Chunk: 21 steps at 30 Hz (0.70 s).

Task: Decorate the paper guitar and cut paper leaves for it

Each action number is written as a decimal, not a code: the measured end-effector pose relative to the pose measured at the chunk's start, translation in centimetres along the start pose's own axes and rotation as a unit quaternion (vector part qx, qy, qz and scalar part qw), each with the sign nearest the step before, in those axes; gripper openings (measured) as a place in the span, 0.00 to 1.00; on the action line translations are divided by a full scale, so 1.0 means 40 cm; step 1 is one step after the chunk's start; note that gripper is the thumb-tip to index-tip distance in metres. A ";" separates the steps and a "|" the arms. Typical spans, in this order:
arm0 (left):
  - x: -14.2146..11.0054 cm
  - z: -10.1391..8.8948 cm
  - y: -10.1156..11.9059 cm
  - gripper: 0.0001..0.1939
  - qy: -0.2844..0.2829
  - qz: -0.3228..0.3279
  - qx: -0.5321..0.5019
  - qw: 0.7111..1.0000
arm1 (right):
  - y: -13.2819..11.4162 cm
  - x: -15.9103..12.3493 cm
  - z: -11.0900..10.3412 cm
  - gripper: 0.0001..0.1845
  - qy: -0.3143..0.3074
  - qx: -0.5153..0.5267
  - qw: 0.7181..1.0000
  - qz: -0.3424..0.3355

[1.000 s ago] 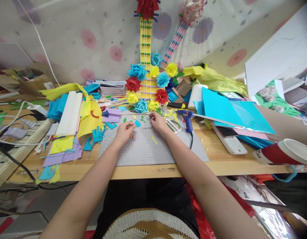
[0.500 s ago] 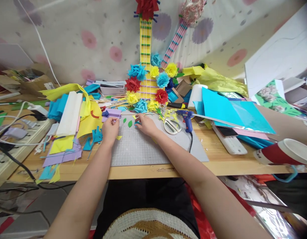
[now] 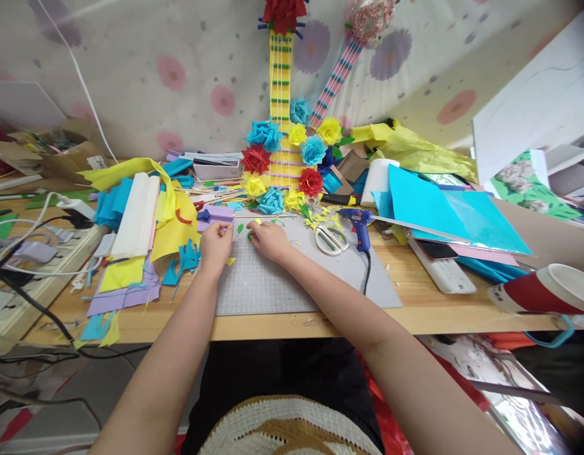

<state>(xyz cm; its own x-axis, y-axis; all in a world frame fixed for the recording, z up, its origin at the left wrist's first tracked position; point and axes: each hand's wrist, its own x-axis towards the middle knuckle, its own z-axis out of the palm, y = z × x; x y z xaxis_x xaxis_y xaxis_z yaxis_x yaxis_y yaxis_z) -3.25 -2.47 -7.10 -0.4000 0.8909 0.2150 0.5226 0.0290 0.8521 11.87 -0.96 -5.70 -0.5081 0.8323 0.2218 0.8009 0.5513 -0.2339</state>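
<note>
My left hand is closed in a pinch above the left edge of the grey cutting mat; what sits between its fingertips is too small to make out. My right hand lies over the mat with fingertips drawn together on a small green paper leaf, mostly covered by them. Between the two hands another green paper leaf rests flat. Close to the left wrist is a small yellow paper scrap. White-handled scissors lie right of my right hand.
A blue glue gun with a black cord sits at the mat's right. Behind stands a yellow paper guitar with paper flowers. Blue paper sheets and a red-and-white cup are right; crepe paper and a power strip left.
My right hand has moved left and its spread fingers have closed onto the nearer green leaf. The left hand keeps its pinch. The whole view has shifted slightly.
</note>
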 end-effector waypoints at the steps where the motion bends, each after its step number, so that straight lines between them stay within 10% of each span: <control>1: -0.002 0.001 0.001 0.10 -0.001 0.001 0.000 1.000 | 0.000 -0.001 0.000 0.16 0.003 -0.007 1.000 0.005; 21: -0.024 0.006 0.025 0.09 -0.034 0.005 0.002 0.999 | 0.017 0.000 0.021 0.14 0.051 0.142 0.986 0.066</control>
<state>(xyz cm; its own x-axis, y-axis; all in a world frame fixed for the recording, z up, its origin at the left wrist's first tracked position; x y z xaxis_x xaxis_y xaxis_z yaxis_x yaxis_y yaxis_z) -2.16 -3.18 -6.59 -0.3427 0.9201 0.1895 0.5293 0.0224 0.8481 12.15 -0.52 -6.66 -0.3588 0.8957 0.2625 0.7294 0.4445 -0.5200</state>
